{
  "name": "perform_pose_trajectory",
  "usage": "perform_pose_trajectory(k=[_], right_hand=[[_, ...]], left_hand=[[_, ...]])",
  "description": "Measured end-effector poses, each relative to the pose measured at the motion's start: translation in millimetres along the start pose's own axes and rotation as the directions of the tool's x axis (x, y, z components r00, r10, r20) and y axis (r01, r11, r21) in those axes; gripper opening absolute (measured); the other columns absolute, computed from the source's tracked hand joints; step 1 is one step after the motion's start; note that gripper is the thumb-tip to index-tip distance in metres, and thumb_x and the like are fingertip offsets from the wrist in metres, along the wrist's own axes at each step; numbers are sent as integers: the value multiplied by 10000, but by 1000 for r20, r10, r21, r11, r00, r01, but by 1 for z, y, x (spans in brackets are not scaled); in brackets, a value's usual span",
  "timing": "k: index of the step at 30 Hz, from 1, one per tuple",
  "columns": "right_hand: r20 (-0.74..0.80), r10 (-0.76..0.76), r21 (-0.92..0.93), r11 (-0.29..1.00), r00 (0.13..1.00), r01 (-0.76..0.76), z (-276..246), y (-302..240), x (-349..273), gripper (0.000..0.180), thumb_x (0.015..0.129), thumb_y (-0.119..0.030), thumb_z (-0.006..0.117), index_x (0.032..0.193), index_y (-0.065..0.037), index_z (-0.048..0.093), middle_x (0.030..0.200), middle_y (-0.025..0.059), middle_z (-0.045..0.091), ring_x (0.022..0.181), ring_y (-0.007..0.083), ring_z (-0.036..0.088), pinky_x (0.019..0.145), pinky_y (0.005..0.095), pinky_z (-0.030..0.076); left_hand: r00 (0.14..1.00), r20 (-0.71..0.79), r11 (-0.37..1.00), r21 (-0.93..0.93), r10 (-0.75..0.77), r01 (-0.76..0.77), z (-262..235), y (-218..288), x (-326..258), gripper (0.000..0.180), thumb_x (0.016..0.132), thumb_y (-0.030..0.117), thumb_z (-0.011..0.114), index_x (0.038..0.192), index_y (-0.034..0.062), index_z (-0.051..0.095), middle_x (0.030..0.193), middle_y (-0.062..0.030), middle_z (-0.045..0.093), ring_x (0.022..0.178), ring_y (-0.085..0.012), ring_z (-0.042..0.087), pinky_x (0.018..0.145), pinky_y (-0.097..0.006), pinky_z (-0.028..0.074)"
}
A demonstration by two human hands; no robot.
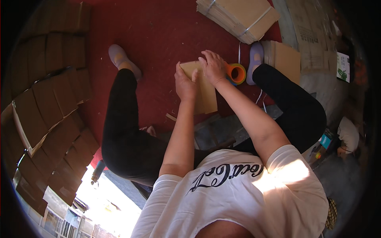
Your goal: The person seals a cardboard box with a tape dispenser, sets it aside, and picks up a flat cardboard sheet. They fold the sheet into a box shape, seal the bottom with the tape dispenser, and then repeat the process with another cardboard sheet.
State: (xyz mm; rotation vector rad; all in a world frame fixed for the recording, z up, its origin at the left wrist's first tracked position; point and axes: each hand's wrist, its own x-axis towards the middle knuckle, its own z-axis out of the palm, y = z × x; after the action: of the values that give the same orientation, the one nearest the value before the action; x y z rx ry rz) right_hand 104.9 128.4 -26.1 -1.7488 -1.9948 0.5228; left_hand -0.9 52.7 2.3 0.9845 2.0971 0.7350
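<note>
— What is the person holding?

— A flat piece of cardboard, folded thin, held up between the knees above the red floor. The left hand grips its left edge, fingers closed around the side with the thumb on the face. The right hand lies over the top end, fingers curled down and pressing on the upper edge. So both hands are clasped on the cardboard, neither one loose.

— Which way does it run?

— Its long axis goes from the top end under the right hand down toward the person's lap, leaning a little to the right at the bottom. The broad face is turned up toward the camera.

— How would it handle?

— I'd judge it light and fairly stiff along the face, but it will bend at a crease and crush at the corners. The dry surface should not slip. Holding it at the two long edges, or at an edge and an end as now, looks the safest.

— Anything close by?

— A roll of tape with an orange core sits just beside the right hand, on the floor. A strapped bundle of flat cardboard lies farther up, and rows of folded boxes are stacked at the left.
</note>
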Motion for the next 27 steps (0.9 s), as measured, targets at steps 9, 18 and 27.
perform_pose_trajectory(k=[9, 18, 27], right_hand=[[214, 55, 239, 965, 975, -107, -1, 4, -4, 300, 953, -327, 434, 1068, -92, 580, 1072, 140, 610, 1006, 335, 572, 839, 426, 458], [357, 174, 185, 950, 918, -252, -2, 2, 13, 414, 952, -399, 365, 964, -59, 600, 1006, 194, 623, 968, 399, 572, 835, 467, 443], [372, 110, 73, 986, 922, -147, -1, 9, 18, 448, 962, -399, 338, 979, -41, 607, 945, 204, 638, 929, 389, 590, 811, 437, 455]], left_hand=[[988, 130, 987, -144, 89, -70, -11, -24, 6, 728, 854, 311, 623, 1438, 118, 234, 1322, -210, 426, 1184, -356, 471, 943, -416, 433], [940, 336, 849, 509, -49, -138, -33, 19, -66, 1286, 467, 522, 853, 1477, 240, 109, 1508, -224, 54, 1372, -401, 185, 999, -578, 330], [936, 352, 832, 521, -7, -190, -30, 15, -87, 1254, 493, 418, 873, 1474, 275, 105, 1512, -223, 25, 1377, -364, 208, 993, -577, 340]])
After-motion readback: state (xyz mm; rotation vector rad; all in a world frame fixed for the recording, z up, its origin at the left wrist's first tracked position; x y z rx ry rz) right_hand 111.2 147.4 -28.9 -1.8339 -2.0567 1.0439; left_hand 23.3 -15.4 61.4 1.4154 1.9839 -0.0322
